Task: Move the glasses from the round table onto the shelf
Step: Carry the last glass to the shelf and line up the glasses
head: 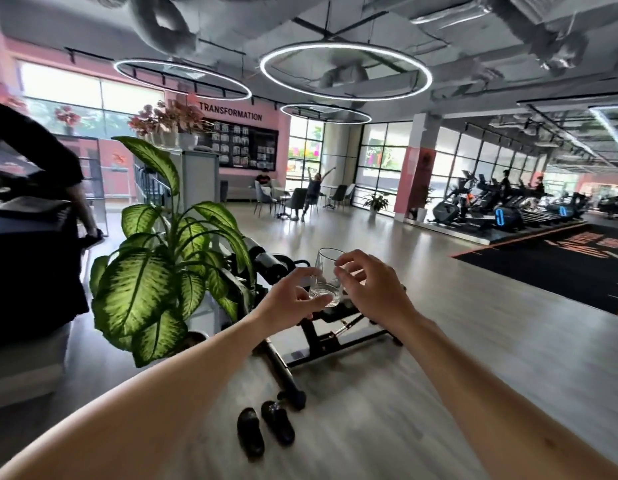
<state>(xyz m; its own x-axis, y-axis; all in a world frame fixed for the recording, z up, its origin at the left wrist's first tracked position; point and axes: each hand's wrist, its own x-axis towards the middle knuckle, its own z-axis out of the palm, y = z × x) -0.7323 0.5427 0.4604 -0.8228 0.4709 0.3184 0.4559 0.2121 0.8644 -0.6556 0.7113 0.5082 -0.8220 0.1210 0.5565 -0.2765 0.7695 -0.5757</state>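
Observation:
A clear drinking glass [326, 277] is held up in the air in front of me, upright and slightly tilted, above the wooden floor. My left hand [289, 298] grips its lower left side with thumb and fingers. My right hand [368, 289] touches its right side and rim with curled fingers. Both forearms stretch forward from the bottom of the view. No round table near me and no shelf can be picked out in this view.
A large leafy potted plant [155, 271] stands close on the left. A black exercise bench [314, 337] sits on the floor under my hands, with black slippers [266, 427] near it. A person in dark clothes [41, 220] stands at far left. Treadmills [508, 209] line the right.

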